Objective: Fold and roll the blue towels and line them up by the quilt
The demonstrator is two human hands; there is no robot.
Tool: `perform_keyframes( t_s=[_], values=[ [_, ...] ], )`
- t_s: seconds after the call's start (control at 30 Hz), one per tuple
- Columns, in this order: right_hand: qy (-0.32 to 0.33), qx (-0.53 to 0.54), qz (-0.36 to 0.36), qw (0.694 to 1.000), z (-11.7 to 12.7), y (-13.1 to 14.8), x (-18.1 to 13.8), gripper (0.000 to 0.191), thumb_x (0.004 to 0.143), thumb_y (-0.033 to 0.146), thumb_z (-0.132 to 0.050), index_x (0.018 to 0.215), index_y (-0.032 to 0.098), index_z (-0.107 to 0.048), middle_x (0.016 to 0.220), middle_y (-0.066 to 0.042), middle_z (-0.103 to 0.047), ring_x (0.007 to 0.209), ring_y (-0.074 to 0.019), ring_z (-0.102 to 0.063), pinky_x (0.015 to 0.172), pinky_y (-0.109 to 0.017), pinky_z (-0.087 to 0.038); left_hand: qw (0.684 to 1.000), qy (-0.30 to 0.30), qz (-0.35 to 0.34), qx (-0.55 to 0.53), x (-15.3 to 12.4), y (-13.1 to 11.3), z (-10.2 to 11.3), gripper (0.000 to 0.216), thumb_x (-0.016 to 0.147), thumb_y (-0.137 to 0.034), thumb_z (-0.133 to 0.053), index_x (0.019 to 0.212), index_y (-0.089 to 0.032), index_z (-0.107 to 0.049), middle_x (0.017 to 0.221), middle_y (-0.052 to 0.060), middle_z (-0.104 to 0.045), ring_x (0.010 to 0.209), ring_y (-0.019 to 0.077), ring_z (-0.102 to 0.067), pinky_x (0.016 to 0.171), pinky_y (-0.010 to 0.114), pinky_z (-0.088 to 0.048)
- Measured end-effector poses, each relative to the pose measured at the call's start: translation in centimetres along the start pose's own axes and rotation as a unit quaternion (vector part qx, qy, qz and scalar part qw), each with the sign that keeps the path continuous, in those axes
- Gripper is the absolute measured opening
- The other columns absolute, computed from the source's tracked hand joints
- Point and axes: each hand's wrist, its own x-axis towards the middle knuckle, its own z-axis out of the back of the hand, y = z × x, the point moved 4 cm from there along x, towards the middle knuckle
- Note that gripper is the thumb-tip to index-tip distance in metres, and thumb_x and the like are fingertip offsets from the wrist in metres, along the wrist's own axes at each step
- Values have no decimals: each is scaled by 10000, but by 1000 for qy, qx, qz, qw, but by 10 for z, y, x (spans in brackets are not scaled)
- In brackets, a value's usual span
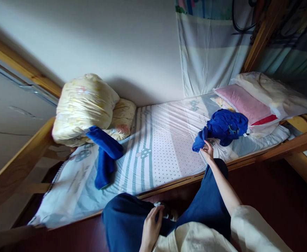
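Note:
Pinched between the thumb and fingers of my right hand (208, 151) is the lower edge of a small blue cloth (200, 139). It lies against a crumpled pile of blue cloth (228, 126) on the bed; I cannot tell if the two are separate. My left hand (152, 222) rests on my thigh, fingers loosely extended and holding nothing. At the left of the bed, a folded blue cloth (106, 144) lies partly across another folded blue cloth (104, 173).
A patterned sheet covers the bed (169, 147), edged by a wooden rail (261, 155). A bundled yellow quilt (86, 105) sits at the left end. A pink pillow (245, 101) and a translucent bag (277, 91) lie at the right. A curtain (211, 59) hangs behind.

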Motion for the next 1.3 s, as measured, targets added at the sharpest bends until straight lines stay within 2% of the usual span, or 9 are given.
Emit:
perform_keyframes(
  t_s=[0.17,0.3,0.47,0.57,0.7,0.87,1.0,1.07,1.3],
  values=[
    [46,46,-56,996,-4,-6,-113,748,659,378,-751,1371,198,-606,802,-11,-696,771,-196,-681,803,-371,-595,998,15,-25,-64,-1,-37,-22,302,917,-445,-507,947,-245,-732,967,63,-767,843,223,-742,806,358,-629],
    [71,110,-99,987,-8,6,-181,793,636,343,-823,1388,216,-606,813,-3,-722,821,-191,-706,880,-374,-590,993,45,-62,-89,8,-61,-48,366,888,-350,-589,1230,-239,-652,1220,97,-691,1108,233,-692,931,389,-598],
    [49,218,-127,966,-10,36,-214,762,624,274,-881,1347,216,-651,866,1,-748,830,-163,-694,908,-357,-582,983,127,-117,-68,18,-84,-87,684,783,-285,-753,1425,-227,-523,1389,132,-595,1330,310,-564,1116,514,-482],
    [27,253,-119,960,-5,51,-213,688,629,280,-893,1286,233,-695,937,-7,-750,895,-168,-693,940,-356,-580,985,109,-116,-64,19,-93,-99,585,822,-217,-688,1388,-187,-543,1342,153,-625,1269,303,-606,1103,498,-484],
    [-1,260,-102,960,6,57,-201,670,615,295,-910,1251,225,-710,999,-21,-738,962,-182,-692,980,-378,-576,987,76,-98,-104,20,-100,-87,233,926,-224,-539,1110,-175,-673,1053,109,-737,981,239,-708,923,377,-554],
    [8,215,-86,973,8,59,-196,801,640,351,-904,1383,249,-624,1310,-81,-672,1122,-225,-684,1063,-446,-544,987,64,-47,-138,34,-109,-43,281,932,-402,-557,880,-171,-708,725,30,-705,700,183,-666,698,267,-517],
    [144,138,-25,979,-6,74,-216,954,668,401,-911,1512,382,-467,1621,-83,-423,1330,-285,-596,1103,-497,-513,971,63,-28,-228,46,-133,-19,386,899,-523,-601,901,-155,-718,742,36,-718,717,178,-660,678,256,-508],
    [212,69,31,974,-13,84,-229,964,635,408,-939,1493,363,-502,1599,-95,-456,1384,-313,-548,1114,-500,-505,960,66,-24,-270,50,-146,-13,424,887,-561,-619,917,-149,-714,776,46,-728,719,171,-660,686,257,-513],
    [141,-118,162,970,-15,106,-243,312,907,270,-661,1213,236,-714,1161,-104,-747,1092,-260,-711,1014,-421,-575,968,22,-42,-245,56,-171,-4,468,907,-615,-591,889,-155,-681,697,17,-665,627,139,-588,600,236,-453]
  ],
)
